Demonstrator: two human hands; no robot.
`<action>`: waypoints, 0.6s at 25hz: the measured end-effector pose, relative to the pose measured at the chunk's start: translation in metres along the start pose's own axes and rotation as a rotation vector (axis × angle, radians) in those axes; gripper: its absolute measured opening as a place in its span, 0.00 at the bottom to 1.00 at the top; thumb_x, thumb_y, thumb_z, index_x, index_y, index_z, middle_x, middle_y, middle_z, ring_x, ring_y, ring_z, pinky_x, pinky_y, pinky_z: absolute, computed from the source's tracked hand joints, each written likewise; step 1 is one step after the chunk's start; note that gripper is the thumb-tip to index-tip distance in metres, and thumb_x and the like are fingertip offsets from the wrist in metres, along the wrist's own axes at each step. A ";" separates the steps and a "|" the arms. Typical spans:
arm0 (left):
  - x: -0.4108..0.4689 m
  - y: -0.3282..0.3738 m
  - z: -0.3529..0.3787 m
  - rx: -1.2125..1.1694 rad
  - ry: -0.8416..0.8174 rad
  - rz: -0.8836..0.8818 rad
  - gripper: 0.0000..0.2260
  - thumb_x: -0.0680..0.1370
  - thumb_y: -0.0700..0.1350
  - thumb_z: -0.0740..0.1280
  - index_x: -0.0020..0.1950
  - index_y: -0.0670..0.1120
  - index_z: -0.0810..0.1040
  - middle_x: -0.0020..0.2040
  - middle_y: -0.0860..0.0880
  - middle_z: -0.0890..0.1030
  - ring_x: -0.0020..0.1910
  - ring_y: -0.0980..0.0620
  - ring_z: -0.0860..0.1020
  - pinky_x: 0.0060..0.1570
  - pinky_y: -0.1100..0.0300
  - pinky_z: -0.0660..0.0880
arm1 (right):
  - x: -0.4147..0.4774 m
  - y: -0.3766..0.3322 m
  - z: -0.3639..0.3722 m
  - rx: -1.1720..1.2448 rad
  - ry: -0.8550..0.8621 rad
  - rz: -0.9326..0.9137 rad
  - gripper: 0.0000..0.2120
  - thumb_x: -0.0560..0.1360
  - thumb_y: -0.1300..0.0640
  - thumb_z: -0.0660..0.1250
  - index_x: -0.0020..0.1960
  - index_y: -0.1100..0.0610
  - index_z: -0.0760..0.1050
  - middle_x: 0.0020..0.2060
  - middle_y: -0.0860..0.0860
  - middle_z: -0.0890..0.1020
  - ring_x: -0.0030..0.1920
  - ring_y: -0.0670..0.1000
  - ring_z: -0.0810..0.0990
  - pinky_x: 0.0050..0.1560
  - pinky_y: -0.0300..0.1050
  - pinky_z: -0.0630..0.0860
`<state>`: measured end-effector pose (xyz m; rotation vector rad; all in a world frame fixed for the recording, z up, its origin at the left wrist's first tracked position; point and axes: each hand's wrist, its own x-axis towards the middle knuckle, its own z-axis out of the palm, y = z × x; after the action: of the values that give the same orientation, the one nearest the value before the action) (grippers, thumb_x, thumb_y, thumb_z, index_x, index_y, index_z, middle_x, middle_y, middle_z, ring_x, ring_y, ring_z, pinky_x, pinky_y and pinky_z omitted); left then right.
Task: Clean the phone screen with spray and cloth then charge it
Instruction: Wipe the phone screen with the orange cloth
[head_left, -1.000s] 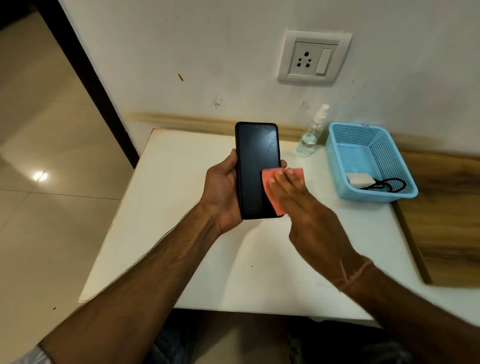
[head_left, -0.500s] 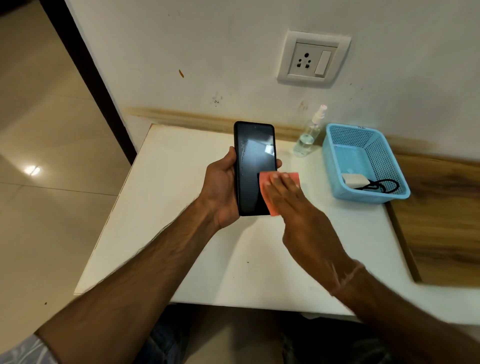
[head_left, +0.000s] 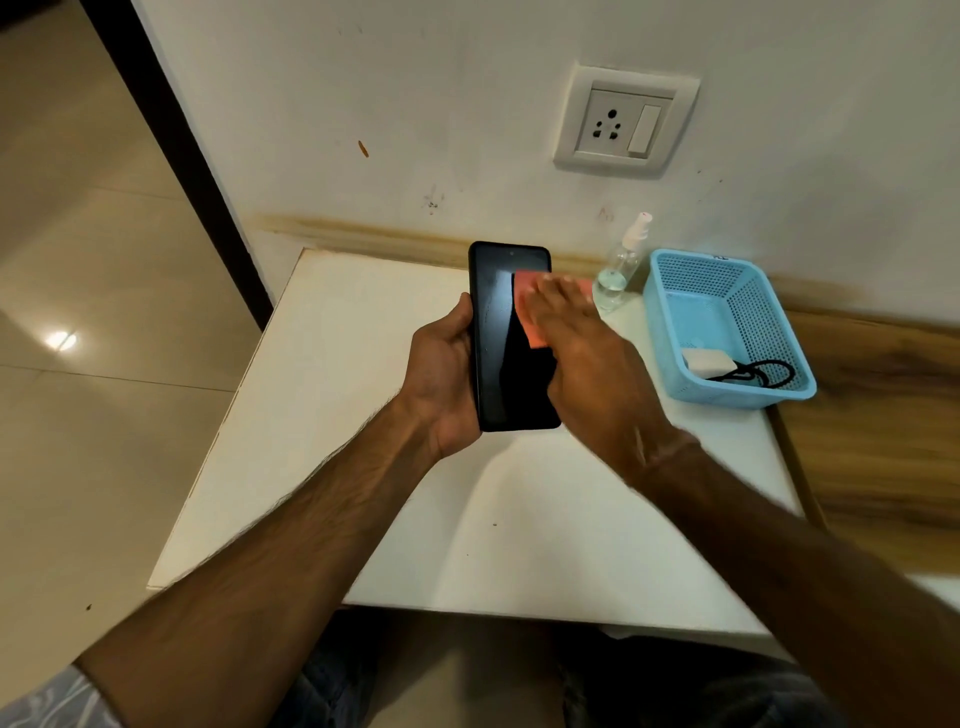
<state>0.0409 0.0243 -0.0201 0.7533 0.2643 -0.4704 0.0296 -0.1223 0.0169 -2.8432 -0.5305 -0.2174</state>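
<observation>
My left hand (head_left: 441, 374) grips a black phone (head_left: 501, 364) upright above the white table (head_left: 337, 441), screen facing me. My right hand (head_left: 592, 358) lies flat over the screen's right side, pressing a pink cloth (head_left: 530, 306) against its upper part with the fingers. The cloth is partly hidden under my fingers. A clear spray bottle (head_left: 621, 270) with a white nozzle stands at the back of the table, against the wall. A white charger (head_left: 706, 362) with a black cable (head_left: 763, 373) lies in the blue basket (head_left: 675, 332).
A wall socket (head_left: 626, 124) with a switch is mounted above the table. A wooden surface (head_left: 883, 415) adjoins the table on the right. A dark door frame (head_left: 176, 156) and tiled floor lie to the left.
My right hand has slid the pink cloth up the screen, from the middle towards the top. The phone is held slightly higher and closer.
</observation>
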 end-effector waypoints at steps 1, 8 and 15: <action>-0.001 0.000 0.001 -0.001 0.005 0.005 0.25 0.83 0.62 0.55 0.67 0.49 0.81 0.61 0.45 0.84 0.57 0.43 0.83 0.63 0.46 0.77 | 0.019 -0.001 -0.003 -0.003 -0.008 0.015 0.34 0.75 0.71 0.56 0.78 0.56 0.54 0.78 0.51 0.55 0.78 0.52 0.50 0.73 0.49 0.64; -0.005 0.002 0.000 -0.095 -0.092 -0.046 0.26 0.83 0.60 0.56 0.71 0.45 0.78 0.68 0.43 0.79 0.68 0.42 0.77 0.71 0.44 0.70 | 0.006 -0.021 0.007 0.057 -0.029 -0.116 0.34 0.75 0.72 0.55 0.78 0.53 0.55 0.78 0.50 0.55 0.78 0.51 0.49 0.70 0.50 0.67; -0.003 0.003 -0.003 -0.126 -0.156 -0.072 0.30 0.83 0.60 0.51 0.74 0.41 0.73 0.73 0.37 0.73 0.64 0.37 0.74 0.74 0.43 0.64 | -0.077 -0.011 0.012 -0.050 0.008 -0.292 0.38 0.62 0.80 0.55 0.71 0.62 0.70 0.71 0.57 0.71 0.71 0.63 0.68 0.54 0.50 0.81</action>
<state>0.0395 0.0293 -0.0191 0.5820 0.1734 -0.5723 -0.0439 -0.1349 -0.0064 -2.8003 -0.9508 -0.2962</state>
